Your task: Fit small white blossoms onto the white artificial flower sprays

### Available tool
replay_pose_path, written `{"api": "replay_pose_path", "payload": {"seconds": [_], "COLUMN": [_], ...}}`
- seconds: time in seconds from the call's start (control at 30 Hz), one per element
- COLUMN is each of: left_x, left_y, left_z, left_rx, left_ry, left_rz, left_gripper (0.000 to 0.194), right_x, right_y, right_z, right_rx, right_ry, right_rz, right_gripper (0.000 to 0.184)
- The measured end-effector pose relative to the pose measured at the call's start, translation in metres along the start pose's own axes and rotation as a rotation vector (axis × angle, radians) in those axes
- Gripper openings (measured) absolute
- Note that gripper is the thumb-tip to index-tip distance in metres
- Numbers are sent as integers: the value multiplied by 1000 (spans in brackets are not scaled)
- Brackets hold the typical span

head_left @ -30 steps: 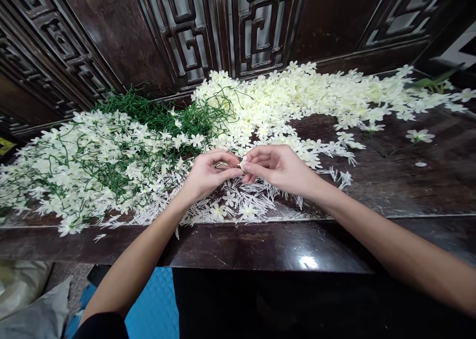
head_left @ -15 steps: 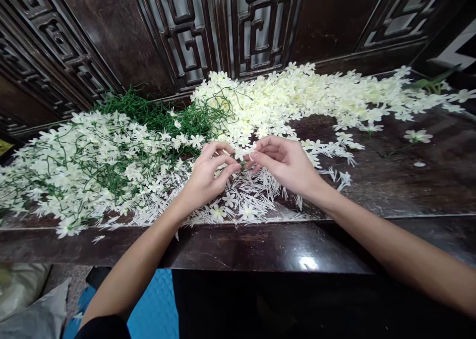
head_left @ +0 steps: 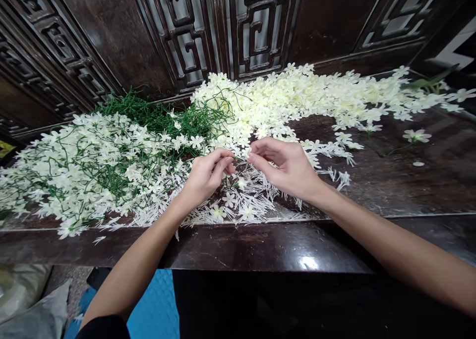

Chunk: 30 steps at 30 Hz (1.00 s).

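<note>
My left hand [head_left: 207, 174] and my right hand [head_left: 286, 165] meet fingertip to fingertip over the middle of a dark wooden table [head_left: 390, 185]. Both pinch one small artificial white flower [head_left: 243, 154] between them. Under the hands lies a scatter of thin white plastic stamen pieces [head_left: 253, 200]. To the left spreads a heap of green wire stems with white flowers [head_left: 92, 165]. Behind the hands runs a long pile of loose cream petals [head_left: 316, 98].
A carved dark wooden screen [head_left: 223, 27] stands along the back of the table. A few single flowers [head_left: 419, 136] lie at the right. Below the table's front edge are a blue mat [head_left: 156, 304] and grey bags [head_left: 29, 299].
Both hands have moved a little away from me toward the petal pile, still pinched together. A white flower now shows between the fingertips.
</note>
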State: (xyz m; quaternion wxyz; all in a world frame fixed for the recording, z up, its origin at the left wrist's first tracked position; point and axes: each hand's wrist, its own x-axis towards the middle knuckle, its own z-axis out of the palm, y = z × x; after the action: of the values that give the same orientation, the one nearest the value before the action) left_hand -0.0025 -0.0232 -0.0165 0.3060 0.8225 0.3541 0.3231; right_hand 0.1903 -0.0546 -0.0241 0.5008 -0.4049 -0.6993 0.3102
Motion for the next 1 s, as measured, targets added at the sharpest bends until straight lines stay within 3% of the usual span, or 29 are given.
{"api": "replay_pose_path", "payload": {"seconds": [0.33,0.6,1.0], "left_x": [0,1,-2], "left_y": [6,7,4], "left_z": [-1,0,2], "left_rx": [107,162,52], "left_ry": [-38,28,79], "left_rz": [47,128,114], "left_gripper": [15,14,13], "right_x": [-1,-2,-2], "right_y": [-2,-4,-5], "right_z": [1,1,0], "right_rx": [-31,-72,37], "right_ry": [-61,-69,-120], "right_rz": [-25,-33,46], "right_gripper": [7,7,4]}}
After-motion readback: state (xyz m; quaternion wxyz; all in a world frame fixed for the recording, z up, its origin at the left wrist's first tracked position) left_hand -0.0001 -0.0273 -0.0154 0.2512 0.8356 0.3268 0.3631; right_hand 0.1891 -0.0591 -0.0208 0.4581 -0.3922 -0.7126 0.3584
